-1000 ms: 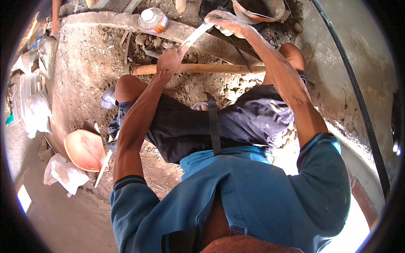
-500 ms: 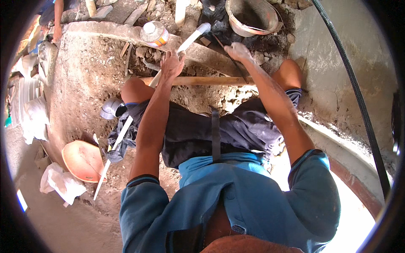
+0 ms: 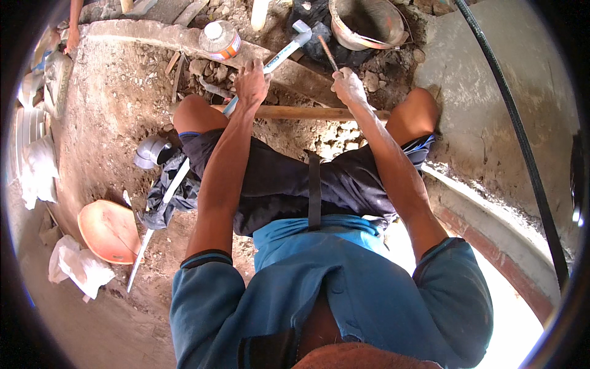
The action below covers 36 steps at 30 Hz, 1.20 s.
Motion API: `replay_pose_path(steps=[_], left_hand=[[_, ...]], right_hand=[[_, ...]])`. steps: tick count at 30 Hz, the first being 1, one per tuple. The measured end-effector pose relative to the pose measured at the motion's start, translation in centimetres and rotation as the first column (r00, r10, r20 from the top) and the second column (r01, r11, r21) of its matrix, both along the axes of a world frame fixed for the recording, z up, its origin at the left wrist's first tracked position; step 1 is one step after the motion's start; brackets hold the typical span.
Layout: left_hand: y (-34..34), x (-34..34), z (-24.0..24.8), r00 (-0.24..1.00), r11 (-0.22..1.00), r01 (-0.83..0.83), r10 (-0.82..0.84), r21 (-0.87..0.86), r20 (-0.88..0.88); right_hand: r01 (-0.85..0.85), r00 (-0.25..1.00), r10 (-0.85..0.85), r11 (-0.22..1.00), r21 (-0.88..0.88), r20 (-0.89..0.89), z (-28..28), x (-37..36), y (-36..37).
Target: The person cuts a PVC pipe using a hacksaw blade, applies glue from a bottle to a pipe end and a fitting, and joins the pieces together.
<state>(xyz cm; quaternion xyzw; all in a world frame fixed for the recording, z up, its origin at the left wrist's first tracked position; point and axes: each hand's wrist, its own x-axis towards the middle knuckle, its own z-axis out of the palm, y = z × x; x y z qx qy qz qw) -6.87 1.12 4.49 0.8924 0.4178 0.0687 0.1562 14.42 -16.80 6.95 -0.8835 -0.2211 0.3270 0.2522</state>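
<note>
In my left hand (image 3: 251, 85), closed around it, is a long white pipe (image 3: 280, 57) with a bent elbow at its far end. The pipe slants down to the left past my knee, and its near end lies over the ground. My right hand (image 3: 349, 87) is closed on a thin, rust-brown strip (image 3: 327, 53) that points away and slightly left, apart from the pipe. A clear bottle (image 3: 220, 40) with a white cap and orange label stands beyond my left hand. The strip's lower part is hidden in my fingers.
A dirty bucket (image 3: 367, 24) stands at the far right beside black plastic (image 3: 314, 49). A wooden bar (image 3: 301, 113) lies between my knees. At left are a grey pipe fitting (image 3: 151, 152), an orange shell-shaped piece (image 3: 110, 232) and a white bag (image 3: 81, 265). Another person's hand (image 3: 72, 42) shows far left.
The pipe has turned, so its elbow now shows pointing up and left. My right hand has moved slightly nearer, and the strip now extends beyond it instead of crossing beneath.
</note>
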Motion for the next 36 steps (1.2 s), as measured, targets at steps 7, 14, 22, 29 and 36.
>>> replay_pose_path(steps=[7,14,22,29,36], left_hand=[[-0.8,0.6,-0.5,0.999,0.999,-0.031,0.032,-0.042,0.009],[-1.7,2.2,-1.6,0.981,0.982,-0.174,0.179,-0.067,0.079],[-1.8,4.7,-1.9,0.967,0.967,-0.177,0.136,0.185,0.216],[-1.4,5.4,-4.4,0.986,0.945,-0.083,0.032,0.316,0.164],[0.9,5.9,-2.8,0.977,0.955,0.160,-0.189,0.250,0.097]], right_hand=[[0.289,0.898,-0.134,0.898,0.332,-0.419,2.3,-1.9,-2.6],[-0.456,0.850,0.315,0.841,0.291,0.423,4.5,-0.4,-1.3],[-0.125,0.981,0.154,0.965,0.228,-0.114,4.7,-0.4,1.3],[-0.374,0.849,0.353,0.927,-0.025,0.394,5.6,-1.7,3.0],[-0.495,0.709,0.538,0.840,-0.221,0.456,3.2,-0.8,4.4]])
